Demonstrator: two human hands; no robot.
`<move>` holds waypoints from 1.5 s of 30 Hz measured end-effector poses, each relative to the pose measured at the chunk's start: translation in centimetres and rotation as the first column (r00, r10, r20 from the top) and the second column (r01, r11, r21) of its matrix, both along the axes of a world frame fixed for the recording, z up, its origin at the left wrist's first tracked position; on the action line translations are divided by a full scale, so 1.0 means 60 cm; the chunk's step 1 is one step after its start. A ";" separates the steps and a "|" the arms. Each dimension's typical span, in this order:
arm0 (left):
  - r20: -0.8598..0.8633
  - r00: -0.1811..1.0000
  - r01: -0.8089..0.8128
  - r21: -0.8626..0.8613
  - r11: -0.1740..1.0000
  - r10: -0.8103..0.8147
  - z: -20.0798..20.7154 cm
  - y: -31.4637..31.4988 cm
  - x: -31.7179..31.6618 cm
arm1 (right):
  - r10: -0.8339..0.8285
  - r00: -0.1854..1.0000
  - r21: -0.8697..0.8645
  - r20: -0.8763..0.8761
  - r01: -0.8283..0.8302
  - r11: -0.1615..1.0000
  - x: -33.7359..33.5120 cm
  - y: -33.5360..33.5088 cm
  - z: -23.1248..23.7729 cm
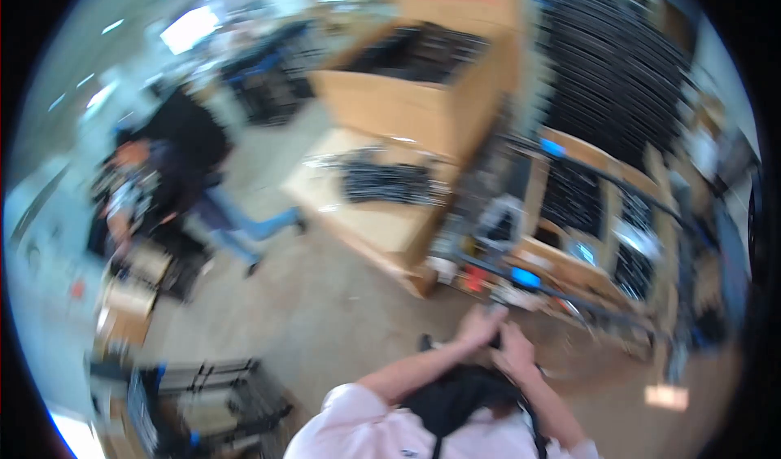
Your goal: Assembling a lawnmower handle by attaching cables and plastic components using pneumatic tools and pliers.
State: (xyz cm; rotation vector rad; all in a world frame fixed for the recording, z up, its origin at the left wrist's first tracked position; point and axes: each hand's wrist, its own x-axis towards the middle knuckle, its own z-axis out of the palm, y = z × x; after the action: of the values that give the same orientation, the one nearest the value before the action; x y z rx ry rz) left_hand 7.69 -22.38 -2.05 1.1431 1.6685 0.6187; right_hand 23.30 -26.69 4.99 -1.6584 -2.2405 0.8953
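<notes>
The picture is smeared by motion. My left hand and my right hand meet in front of my chest, fingers touching around a small dark thing that I cannot make out. They hover just before the near edge of a cluttered work frame with blue clips on a dark bar. Light pink sleeves cover my upper arms, and a black strap or bag hangs at my chest. The blur hides whether either hand is gripping.
A person in a dark top and blue jeans bends over boxes at the left. Big cardboard bins of dark parts stand behind a low wooden platform. Black stacked parts fill the right. A metal cart is lower left.
</notes>
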 end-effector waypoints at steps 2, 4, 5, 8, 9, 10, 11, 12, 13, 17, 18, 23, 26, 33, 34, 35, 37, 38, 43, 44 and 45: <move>0.103 0.988 0.120 -0.070 0.990 -0.113 0.066 0.001 0.023 | -0.126 0.991 -0.008 -0.044 0.126 0.992 0.011 -0.016 -0.003; 0.029 0.999 0.037 0.012 0.999 -0.037 0.015 -0.006 0.041 | -0.107 0.987 0.063 -0.116 0.115 0.991 0.011 -0.027 -0.019; 0.069 0.997 0.033 0.008 0.999 -0.034 0.006 -0.006 0.036 | -0.070 0.991 0.098 -0.110 0.081 0.992 0.009 -0.025 -0.031; 0.081 0.996 -0.015 -0.049 0.999 0.019 0.017 -0.019 0.023 | -0.021 0.996 0.093 -0.092 0.029 0.995 0.007 -0.027 -0.057; 0.086 0.996 -0.030 -0.041 0.999 0.033 0.017 -0.016 0.023 | -0.016 0.997 0.044 -0.071 0.019 0.999 0.012 -0.023 -0.058; 0.077 0.996 -0.036 -0.049 0.998 0.040 0.018 -0.020 0.021 | -0.001 0.998 0.046 -0.068 0.004 0.999 0.007 -0.023 -0.054; 0.069 0.997 -0.037 -0.058 0.998 0.041 0.019 -0.025 0.022 | 0.006 0.998 0.047 -0.064 -0.003 0.999 0.007 -0.025 -0.051; 0.075 0.996 -0.042 -0.058 0.997 0.046 0.020 -0.029 0.022 | 0.008 0.998 0.046 -0.059 -0.005 0.999 0.008 -0.028 -0.048; 0.083 0.996 -0.021 -0.055 0.998 0.026 0.021 -0.029 0.021 | 0.000 0.999 0.048 -0.053 0.003 0.999 0.007 -0.031 -0.043; 0.061 0.997 0.051 -0.061 0.997 -0.048 0.034 -0.031 0.035 | -0.051 0.997 0.021 -0.055 0.053 0.998 0.026 -0.042 -0.048; 0.050 0.999 0.005 -0.008 1.000 -0.004 0.000 -0.032 0.028 | 0.009 0.997 0.030 -0.070 -0.007 1.000 0.016 -0.040 -0.035; 0.023 0.999 -0.026 -0.041 0.999 0.027 0.018 -0.043 -0.001 | 0.061 0.998 0.036 -0.005 -0.061 0.998 0.002 -0.034 -0.023; 0.108 0.994 -0.026 -0.036 0.999 0.030 -0.014 -0.059 0.004 | 0.085 0.996 0.066 0.018 -0.086 0.994 0.011 -0.045 -0.035; 0.190 0.981 -0.032 -0.009 0.999 0.033 -0.019 -0.073 0.051 | -0.068 0.998 0.065 0.001 0.067 0.996 0.049 -0.078 -0.040; 0.189 0.982 -0.018 -0.012 1.000 0.020 -0.015 -0.071 0.057 | -0.072 0.997 0.064 0.014 0.071 0.995 0.055 -0.076 -0.037; 0.200 0.980 -0.021 0.002 1.000 0.020 -0.011 -0.069 0.063 | -0.076 0.997 0.064 0.027 0.074 0.995 0.061 -0.073 -0.035; 0.209 0.978 -0.015 0.016 1.000 0.012 -0.008 -0.062 0.070 | -0.088 0.996 0.070 0.023 0.086 0.994 0.069 -0.066 -0.028; 0.205 0.978 -0.028 0.017 0.999 0.024 -0.008 -0.058 0.072 | -0.086 0.996 0.078 0.020 0.084 0.993 0.071 -0.064 -0.026; 0.220 0.975 -0.035 -0.008 0.999 0.036 0.002 -0.053 0.077 | -0.070 0.997 0.054 0.025 0.069 0.996 0.083 -0.056 -0.030; 0.223 0.974 -0.040 -0.020 0.999 0.044 0.010 -0.053 0.079 | -0.059 0.998 0.033 0.016 0.058 0.998 0.086 -0.056 -0.031; 0.225 0.973 -0.046 -0.032 0.998 0.052 0.017 -0.053 0.080 | -0.065 0.998 0.034 0.013 0.064 0.997 0.088 -0.055 -0.033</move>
State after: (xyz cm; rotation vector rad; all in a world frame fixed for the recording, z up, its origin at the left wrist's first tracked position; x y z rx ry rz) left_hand 12.49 -25.55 -1.03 0.9757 1.5086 0.7277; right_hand 28.59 -29.99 3.02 -1.7165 -2.1852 0.8285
